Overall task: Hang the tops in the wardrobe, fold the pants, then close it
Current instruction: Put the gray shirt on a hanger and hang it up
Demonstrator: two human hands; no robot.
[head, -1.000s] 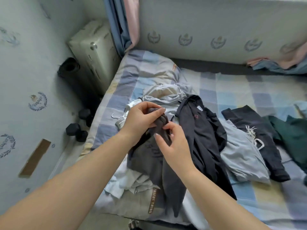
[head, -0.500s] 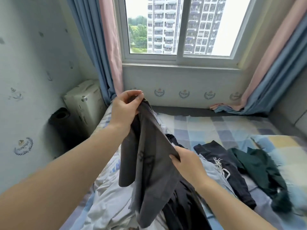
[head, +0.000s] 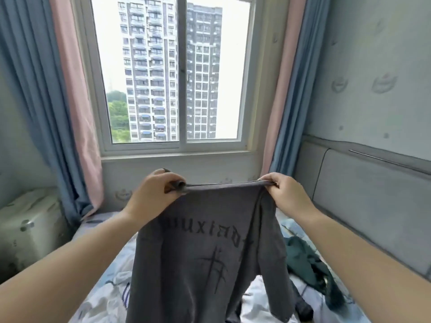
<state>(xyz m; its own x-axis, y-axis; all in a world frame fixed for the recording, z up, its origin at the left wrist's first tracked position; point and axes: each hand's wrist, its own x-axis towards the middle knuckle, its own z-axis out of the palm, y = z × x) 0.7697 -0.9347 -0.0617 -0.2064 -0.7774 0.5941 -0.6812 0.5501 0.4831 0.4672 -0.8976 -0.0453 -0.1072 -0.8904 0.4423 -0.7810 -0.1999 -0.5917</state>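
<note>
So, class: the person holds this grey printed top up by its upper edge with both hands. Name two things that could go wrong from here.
1. Each hand, left hand and right hand, only pinches a corner of the grey top; a slip could drop it, perhaps crumpled, onto the bed.
2. The hem hangs low near the green garment; swinging it away might drag or snag that.
</note>
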